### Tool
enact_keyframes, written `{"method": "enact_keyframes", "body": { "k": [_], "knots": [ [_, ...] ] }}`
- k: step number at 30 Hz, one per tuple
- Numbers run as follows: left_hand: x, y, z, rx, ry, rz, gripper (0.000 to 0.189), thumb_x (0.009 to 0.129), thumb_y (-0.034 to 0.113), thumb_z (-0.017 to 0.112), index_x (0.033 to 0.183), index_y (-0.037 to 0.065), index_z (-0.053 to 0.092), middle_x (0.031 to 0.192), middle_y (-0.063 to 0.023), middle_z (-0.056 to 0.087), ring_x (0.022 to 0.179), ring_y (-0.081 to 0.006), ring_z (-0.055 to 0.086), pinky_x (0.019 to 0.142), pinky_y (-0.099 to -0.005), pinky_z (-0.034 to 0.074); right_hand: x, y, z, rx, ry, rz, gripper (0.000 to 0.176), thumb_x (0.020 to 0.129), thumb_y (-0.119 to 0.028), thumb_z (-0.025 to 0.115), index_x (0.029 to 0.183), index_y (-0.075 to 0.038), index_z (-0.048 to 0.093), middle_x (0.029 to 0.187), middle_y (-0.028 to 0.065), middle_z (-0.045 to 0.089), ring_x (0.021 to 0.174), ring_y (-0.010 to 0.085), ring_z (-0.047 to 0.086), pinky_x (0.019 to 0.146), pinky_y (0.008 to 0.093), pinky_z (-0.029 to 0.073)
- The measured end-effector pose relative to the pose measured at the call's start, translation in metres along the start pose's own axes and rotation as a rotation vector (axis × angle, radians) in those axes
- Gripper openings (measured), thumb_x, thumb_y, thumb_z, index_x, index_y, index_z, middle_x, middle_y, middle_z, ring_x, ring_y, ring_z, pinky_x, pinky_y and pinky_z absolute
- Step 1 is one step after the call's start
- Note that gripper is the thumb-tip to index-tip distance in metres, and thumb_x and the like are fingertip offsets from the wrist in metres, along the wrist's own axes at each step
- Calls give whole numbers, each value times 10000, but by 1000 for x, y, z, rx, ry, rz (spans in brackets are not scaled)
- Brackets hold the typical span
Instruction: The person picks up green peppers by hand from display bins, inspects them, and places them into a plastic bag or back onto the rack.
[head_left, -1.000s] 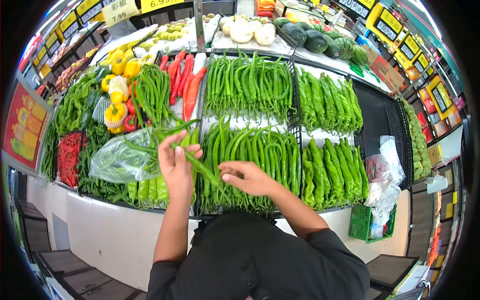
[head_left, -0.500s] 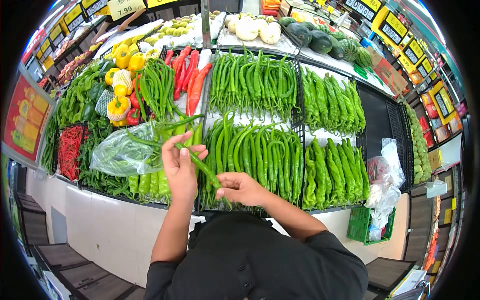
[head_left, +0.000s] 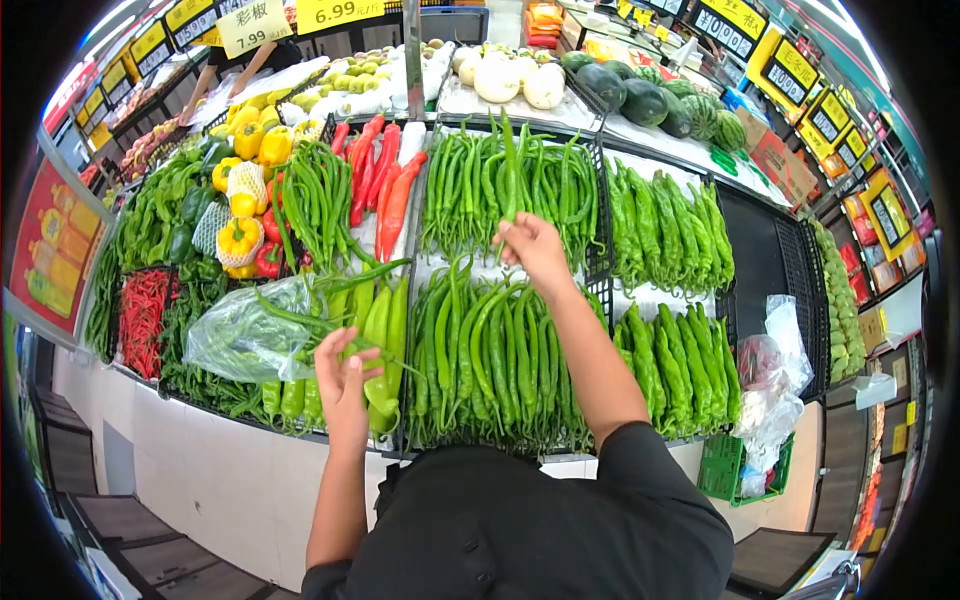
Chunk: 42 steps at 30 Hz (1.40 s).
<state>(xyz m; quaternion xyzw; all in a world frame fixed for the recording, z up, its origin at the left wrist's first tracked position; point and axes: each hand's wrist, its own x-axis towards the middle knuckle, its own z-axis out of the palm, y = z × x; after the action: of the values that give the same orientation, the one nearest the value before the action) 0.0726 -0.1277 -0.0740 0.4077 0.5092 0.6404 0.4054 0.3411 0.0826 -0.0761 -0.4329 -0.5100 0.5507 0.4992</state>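
My right hand (head_left: 530,250) pinches the lower end of a long green pepper (head_left: 509,165), which points away from me over the upper row of long green peppers (head_left: 460,190). Below it lies the lower row of long green peppers (head_left: 490,350). My left hand (head_left: 345,380), its fingers apart, is over the light green peppers (head_left: 382,345). Beside my left hand is a clear plastic bag (head_left: 245,330) with long green peppers inside and sticking out of its mouth.
Red peppers (head_left: 398,205), yellow peppers (head_left: 240,238) and small red chilies (head_left: 147,322) lie at the left. Wrinkled green peppers (head_left: 675,230) fill the right side. Watermelons (head_left: 645,103) sit behind. A green crate (head_left: 722,465) stands low at the right.
My right hand has moved forward and right with the long green pepper, which has left my left hand. My left hand has moved slightly down and is open. The view has shifted slightly.
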Motion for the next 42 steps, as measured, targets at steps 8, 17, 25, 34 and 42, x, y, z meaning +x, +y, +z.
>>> {"method": "enact_keyframes", "body": {
  "k": [8,17,25,34,42],
  "knots": [
    [4,-24,-20,23,7,-101,314,971,63,493,1282,30,466,1289,-114,524,953,-166,618,775,-303,519,122,56,-30,-254,143,78,182,922,-133,665,887,23,577,746,103,683,519,121,604,477,245,481],
    [18,-34,-16,18,-58,-128,255,971,36,488,1225,39,510,1172,-71,589,896,-139,614,760,-287,494,129,77,-22,-738,237,47,346,843,-176,738,1078,47,615,721,122,712,601,176,694,627,318,541],
    [27,-29,-17,-37,-88,-108,242,971,37,496,1212,45,522,1124,-64,597,880,-138,613,763,-289,479,112,74,-23,-593,192,57,461,857,-140,714,1250,43,557,830,135,707,608,190,694,580,326,549],
    [30,5,-49,7,14,40,140,989,62,499,1102,39,579,997,-26,619,822,-104,582,758,-257,475,73,63,-31,-427,128,24,465,895,-135,671,1284,64,508,814,98,656,613,141,655,557,284,526],
    [26,16,-90,93,129,102,129,986,73,519,1085,37,595,969,-23,623,792,-90,554,738,-243,464,45,26,19,-439,-113,-14,445,911,-169,666,1301,-1,533,882,67,654,706,120,614,634,277,513]
  ]
}}
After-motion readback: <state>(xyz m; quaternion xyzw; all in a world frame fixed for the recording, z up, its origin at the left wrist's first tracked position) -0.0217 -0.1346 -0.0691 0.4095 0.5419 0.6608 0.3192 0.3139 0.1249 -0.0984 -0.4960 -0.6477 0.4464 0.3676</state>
